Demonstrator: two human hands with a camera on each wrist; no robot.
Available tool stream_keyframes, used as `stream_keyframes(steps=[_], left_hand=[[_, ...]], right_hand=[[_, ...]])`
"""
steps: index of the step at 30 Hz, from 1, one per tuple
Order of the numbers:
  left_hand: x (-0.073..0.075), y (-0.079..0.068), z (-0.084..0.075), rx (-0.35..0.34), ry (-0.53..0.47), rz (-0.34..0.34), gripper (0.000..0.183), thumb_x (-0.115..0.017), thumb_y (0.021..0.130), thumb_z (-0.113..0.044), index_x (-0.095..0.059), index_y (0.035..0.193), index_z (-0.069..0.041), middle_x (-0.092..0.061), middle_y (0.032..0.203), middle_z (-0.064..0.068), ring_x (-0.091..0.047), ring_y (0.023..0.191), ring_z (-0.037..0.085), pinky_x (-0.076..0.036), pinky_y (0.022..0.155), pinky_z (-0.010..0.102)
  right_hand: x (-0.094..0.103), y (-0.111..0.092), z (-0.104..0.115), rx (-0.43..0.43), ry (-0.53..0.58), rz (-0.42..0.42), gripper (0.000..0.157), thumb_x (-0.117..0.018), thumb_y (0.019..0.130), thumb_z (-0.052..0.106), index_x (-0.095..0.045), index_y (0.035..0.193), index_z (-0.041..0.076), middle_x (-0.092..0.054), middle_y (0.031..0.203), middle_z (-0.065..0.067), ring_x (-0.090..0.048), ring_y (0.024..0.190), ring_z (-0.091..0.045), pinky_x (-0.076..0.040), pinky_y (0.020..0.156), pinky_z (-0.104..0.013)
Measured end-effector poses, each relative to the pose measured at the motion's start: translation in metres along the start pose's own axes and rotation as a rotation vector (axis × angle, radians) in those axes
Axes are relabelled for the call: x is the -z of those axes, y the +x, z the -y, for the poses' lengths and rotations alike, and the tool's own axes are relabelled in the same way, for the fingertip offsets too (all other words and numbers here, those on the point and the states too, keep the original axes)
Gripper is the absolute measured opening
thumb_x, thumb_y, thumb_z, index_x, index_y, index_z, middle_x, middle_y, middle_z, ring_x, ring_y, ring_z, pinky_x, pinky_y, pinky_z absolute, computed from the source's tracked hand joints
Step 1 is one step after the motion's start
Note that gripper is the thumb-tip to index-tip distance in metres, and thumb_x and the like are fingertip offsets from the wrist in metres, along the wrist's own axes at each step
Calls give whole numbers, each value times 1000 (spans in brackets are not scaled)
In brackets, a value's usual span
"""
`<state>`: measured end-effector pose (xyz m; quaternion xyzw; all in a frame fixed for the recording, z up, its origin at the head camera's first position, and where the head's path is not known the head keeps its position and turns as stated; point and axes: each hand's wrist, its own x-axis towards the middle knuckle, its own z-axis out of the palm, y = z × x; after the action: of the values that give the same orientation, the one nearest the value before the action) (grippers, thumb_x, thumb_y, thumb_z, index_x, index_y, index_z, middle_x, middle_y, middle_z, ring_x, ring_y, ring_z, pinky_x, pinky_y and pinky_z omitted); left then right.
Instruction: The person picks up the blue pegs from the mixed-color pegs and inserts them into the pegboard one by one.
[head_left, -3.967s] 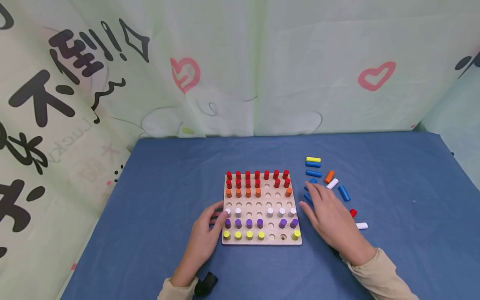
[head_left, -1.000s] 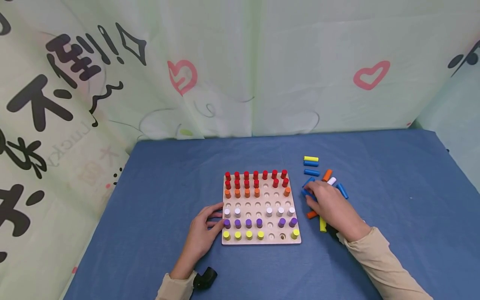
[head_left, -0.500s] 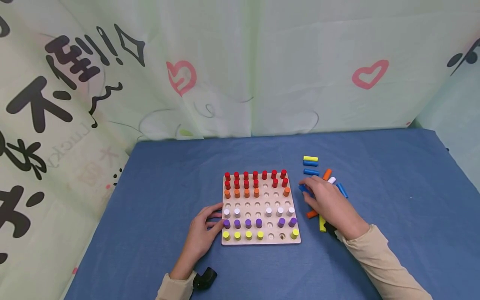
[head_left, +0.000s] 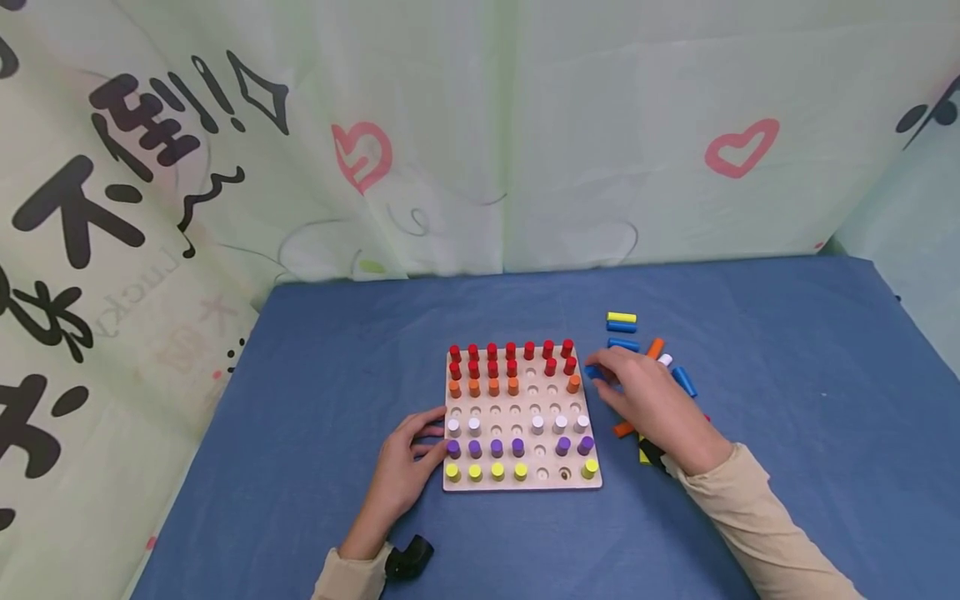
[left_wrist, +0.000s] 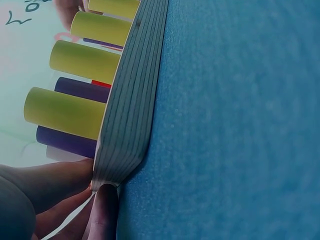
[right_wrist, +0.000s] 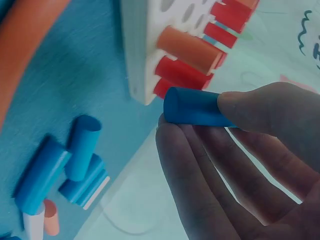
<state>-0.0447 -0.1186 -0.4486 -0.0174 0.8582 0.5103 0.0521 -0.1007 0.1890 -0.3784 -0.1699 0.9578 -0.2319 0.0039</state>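
Observation:
A square wooden pegboard [head_left: 504, 492] lies on the table, with rows of red, orange, white, purple and yellow pegs upright in its holes. At its left edge my left hand [head_left: 405, 462] grips the board, the thumb on the near-left side; the left wrist view shows the thumb [left_wrist: 55, 185] and a fingertip at the layered board edge [left_wrist: 132, 90]. My right hand [head_left: 652, 400] is just off the board's right edge. Between its thumb and fingers it pinches a blue peg [right_wrist: 195, 107], held clear of the table in the right wrist view.
Loose pegs lie on the blue cloth right of the board: a yellow peg [head_left: 622, 317], several blue ones such as this blue peg [head_left: 684, 381], an orange peg [head_left: 656, 347] and a white peg [head_left: 665, 359]. My right hand partly covers others. A printed curtain [head_left: 585, 150] hangs behind the table.
My right hand has taken hold of a blue peg from the loose pile and moved left with it toward the board's upper right. My left hand stays at the board's edge.

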Motion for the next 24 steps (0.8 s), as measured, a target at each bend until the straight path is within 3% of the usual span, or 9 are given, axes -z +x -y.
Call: stream_keyframes(steps=[16, 24], left_hand=[[1, 1, 3, 1, -56, 13, 43, -68, 92, -3, -60, 134, -6, -59, 126, 13, -62, 108, 25, -57, 86, 29], [2, 1, 5, -15, -78, 18, 42, -68, 93, -3, -59, 134, -4, -59, 127, 13, -63, 108, 25, -58, 85, 30]], right_hand=[[4, 8, 15, 61, 59, -24, 29, -76, 85, 1, -68, 113, 1, -71, 109, -13, -71, 92, -26, -59, 81, -44], [4, 10, 21, 69, 125, 6, 29, -74, 86, 0, -68, 115, 0, -71, 110, -13, -72, 95, -27, -59, 83, -46]])
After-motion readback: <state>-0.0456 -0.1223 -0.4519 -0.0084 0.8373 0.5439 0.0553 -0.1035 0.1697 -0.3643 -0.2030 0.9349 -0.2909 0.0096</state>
